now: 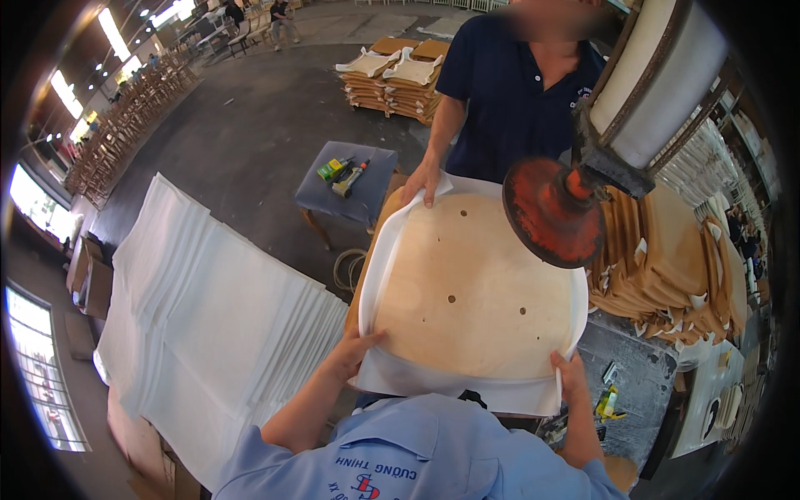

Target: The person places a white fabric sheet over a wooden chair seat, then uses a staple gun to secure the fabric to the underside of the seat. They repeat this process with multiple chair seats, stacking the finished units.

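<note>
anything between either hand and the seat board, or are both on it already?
Nothing visible in the way. The left hand rests on the near-left corner of the plywood seat board, and the right hand grips the white fabric folded up at its near-right corner. A co-worker's hand presses the far-left corner.

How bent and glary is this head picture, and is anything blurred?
Head view: strong fisheye, so the stacked white sheets bow outward and a black rim rings the frame; the windows at the left edge are blown out; the red disc close to the lens is slightly soft; the co-worker's face is blurred; the plywood panel and both hands, left and right, are sharp and evenly lit.
</note>
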A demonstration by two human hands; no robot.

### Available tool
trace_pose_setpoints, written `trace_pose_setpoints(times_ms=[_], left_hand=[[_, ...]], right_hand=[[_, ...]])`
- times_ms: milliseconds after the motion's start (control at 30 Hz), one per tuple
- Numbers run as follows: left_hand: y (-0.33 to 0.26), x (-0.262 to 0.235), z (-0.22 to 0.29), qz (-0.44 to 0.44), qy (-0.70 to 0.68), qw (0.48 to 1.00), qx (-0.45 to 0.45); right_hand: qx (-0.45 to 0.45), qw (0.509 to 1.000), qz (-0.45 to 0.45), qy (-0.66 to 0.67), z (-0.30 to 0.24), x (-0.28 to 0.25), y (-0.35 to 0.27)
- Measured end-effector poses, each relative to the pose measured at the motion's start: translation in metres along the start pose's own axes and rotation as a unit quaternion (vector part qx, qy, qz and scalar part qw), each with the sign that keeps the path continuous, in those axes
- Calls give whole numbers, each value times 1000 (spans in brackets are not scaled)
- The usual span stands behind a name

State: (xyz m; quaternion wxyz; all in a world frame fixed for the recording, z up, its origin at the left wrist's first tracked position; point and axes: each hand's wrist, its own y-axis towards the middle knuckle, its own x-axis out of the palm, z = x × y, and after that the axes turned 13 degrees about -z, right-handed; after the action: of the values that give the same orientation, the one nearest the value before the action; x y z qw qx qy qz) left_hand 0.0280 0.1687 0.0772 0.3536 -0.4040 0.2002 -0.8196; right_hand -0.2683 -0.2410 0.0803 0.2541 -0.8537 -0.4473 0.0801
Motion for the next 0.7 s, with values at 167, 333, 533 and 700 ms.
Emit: trace_pose_setpoints(times_ms=[167, 333, 533, 700], left_hand=[[-4, 0, 6, 18, 19, 999, -20], [1, -2, -8, -7, 75, 993, 92], [5, -18, 11, 20, 214, 976, 28], [15, -16, 27, 28, 316, 948, -14]], right_hand=[[-5, 1000, -2, 4, 0, 12, -1], [-27, 991, 34, -127, 11, 5, -7], [7, 958, 86, -272, -6, 25, -1], [40, 947, 121, -297, -2, 28, -2]])
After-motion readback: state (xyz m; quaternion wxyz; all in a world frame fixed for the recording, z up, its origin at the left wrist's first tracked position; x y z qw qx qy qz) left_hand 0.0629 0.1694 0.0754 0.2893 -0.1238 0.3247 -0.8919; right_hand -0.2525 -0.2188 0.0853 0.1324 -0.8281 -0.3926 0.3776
